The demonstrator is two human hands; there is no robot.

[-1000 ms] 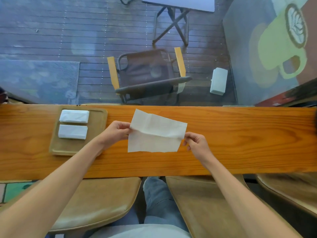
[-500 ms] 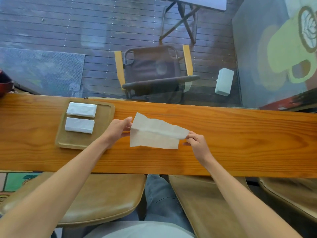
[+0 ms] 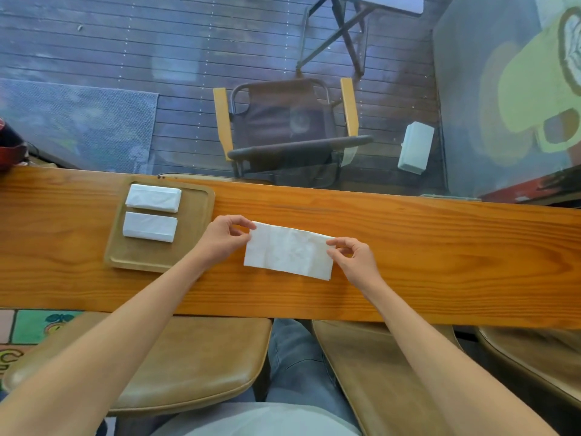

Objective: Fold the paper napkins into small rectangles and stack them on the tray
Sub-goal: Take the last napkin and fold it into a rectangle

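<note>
A white paper napkin [image 3: 287, 250], folded in half into a long rectangle, lies flat on the wooden counter [image 3: 440, 262]. My left hand [image 3: 223, 236] pinches its far left corner and my right hand [image 3: 353, 254] pinches its far right corner. To the left sits a shallow wooden tray [image 3: 191, 243] with two folded napkin rectangles side by side, one farther [image 3: 153, 198] and one nearer [image 3: 150, 226].
Brown padded stools [image 3: 188, 366] stand under the counter's near edge. Beyond the far edge is a glass pane, with a folding chair [image 3: 289, 127] and decking outside. A dark red object [image 3: 9, 149] sits at the far left end.
The open napkin, held up by both hands, has been folded in half and laid flat on the counter. Both hands still pinch its far corners.
</note>
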